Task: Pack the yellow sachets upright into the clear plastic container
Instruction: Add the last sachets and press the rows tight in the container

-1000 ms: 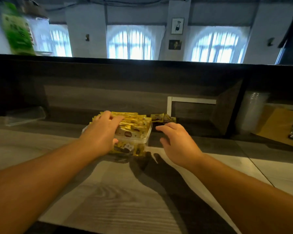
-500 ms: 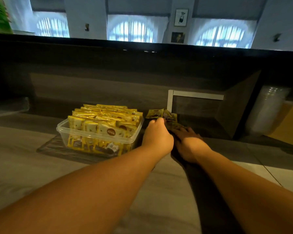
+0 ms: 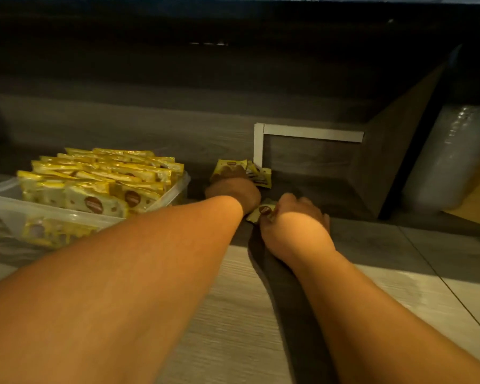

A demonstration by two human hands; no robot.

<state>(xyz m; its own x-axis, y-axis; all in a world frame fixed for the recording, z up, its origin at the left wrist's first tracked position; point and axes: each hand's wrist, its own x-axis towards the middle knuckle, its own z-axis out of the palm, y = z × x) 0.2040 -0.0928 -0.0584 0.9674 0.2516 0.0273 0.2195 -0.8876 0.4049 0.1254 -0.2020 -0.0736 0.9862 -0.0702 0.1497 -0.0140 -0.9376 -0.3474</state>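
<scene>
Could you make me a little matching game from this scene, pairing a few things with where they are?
Things:
1. clear plastic container
2. loose sachets
3. left hand
4. stack of plastic cups

Places:
A. far right, by the dark panel
B. against the back wall, under the white frame corner
C. left, crammed with upright yellow sachets
D. reaching onto the loose pile

Pairs: 1-C, 2-B, 3-D, 4-A
</scene>
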